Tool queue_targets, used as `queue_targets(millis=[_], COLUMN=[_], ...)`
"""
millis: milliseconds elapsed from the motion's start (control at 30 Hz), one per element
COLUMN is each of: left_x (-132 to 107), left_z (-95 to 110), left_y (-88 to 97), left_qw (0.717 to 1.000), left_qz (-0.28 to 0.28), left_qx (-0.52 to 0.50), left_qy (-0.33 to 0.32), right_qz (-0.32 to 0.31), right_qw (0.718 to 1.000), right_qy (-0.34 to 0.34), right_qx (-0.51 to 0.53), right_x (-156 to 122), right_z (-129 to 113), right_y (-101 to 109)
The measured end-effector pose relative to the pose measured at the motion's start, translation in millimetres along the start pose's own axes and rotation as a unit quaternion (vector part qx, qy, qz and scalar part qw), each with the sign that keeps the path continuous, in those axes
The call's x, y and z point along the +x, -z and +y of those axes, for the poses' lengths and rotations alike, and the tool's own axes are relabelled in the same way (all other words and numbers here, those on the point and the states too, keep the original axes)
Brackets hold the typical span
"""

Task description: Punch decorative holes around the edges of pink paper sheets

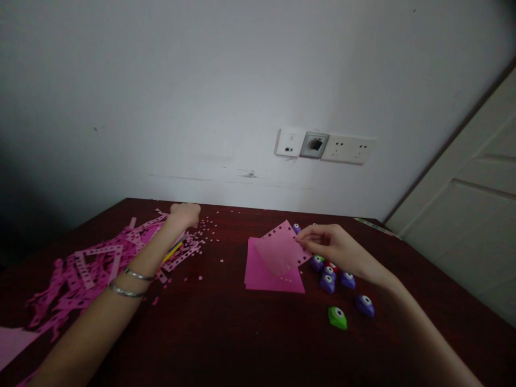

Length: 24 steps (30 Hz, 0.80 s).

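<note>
My right hand (331, 243) pinches the edge of a pink paper sheet (278, 251) with small holes punched along its border, held just above a stack of pink paper (269, 275) on the dark wooden table (226, 333). My left hand (184, 213) reaches far across the table over a heap of punched pink paper scraps (92, 263). Its fingers are curled away and hidden. Two silver bangles (131, 283) sit on my left forearm.
Several small purple craft punches (327, 283), a red one (332, 266) and a green one (337, 317) lie right of the paper. Tiny pink cut-outs (205, 228) dot the far tabletop. A wall socket panel (324, 145) is behind, a door (467, 209) to the right.
</note>
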State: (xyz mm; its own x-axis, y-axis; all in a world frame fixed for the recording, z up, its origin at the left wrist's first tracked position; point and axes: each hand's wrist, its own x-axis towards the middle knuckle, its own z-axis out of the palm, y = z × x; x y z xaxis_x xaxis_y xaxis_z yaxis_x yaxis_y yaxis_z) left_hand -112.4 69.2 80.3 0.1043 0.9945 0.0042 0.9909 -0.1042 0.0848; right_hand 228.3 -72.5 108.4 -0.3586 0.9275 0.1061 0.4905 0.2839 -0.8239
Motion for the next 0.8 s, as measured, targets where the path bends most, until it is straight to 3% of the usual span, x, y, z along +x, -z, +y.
queue_targets(millis=[67, 133, 200, 267, 333, 433, 500, 667, 800], left_x=[-2.0, -6.2, -13.0, -21.4, -29.2, -36.9, -38.9, -37.7, -35.8], left_z=[14.0, 34.1, 57.0, 78.8, 96.5, 112.4, 116.4, 114.4, 107.7], left_y=[1.7, -3.3, -15.5, -32.1, -47.6, -60.8, -62.7, -55.3, -42.2], left_qw=[0.999, 0.975, 0.894, 0.797, 0.718, 0.648, 0.641, 0.691, 0.739], left_qz=[-0.008, -0.115, -0.259, -0.341, -0.388, -0.38, -0.343, -0.26, -0.171], left_qx=[-0.033, -0.185, -0.35, -0.479, -0.564, -0.647, -0.67, -0.658, -0.631], left_qy=[-0.008, -0.05, -0.107, -0.139, -0.125, -0.129, -0.148, -0.151, -0.161], right_qz=[0.009, 0.039, 0.077, 0.112, 0.14, 0.161, 0.164, 0.186, 0.222], right_qw=[1.0, 0.997, 0.99, 0.978, 0.964, 0.952, 0.952, 0.959, 0.967], right_qy=[0.014, 0.041, 0.085, 0.144, 0.206, 0.245, 0.239, 0.205, 0.071], right_qx=[-0.012, -0.048, -0.085, -0.099, -0.096, -0.094, -0.097, -0.05, 0.098], right_x=[-0.3, -0.4, 0.1, 1.4, 3.4, 6.7, 8.7, 13.4, 19.3], right_z=[0.1, 0.3, 2.1, 6.3, 12.4, 21.6, 26.1, 32.1, 38.4], right_y=[0.6, 1.1, 1.7, 2.7, 4.3, 7.5, 9.1, 6.4, 0.6])
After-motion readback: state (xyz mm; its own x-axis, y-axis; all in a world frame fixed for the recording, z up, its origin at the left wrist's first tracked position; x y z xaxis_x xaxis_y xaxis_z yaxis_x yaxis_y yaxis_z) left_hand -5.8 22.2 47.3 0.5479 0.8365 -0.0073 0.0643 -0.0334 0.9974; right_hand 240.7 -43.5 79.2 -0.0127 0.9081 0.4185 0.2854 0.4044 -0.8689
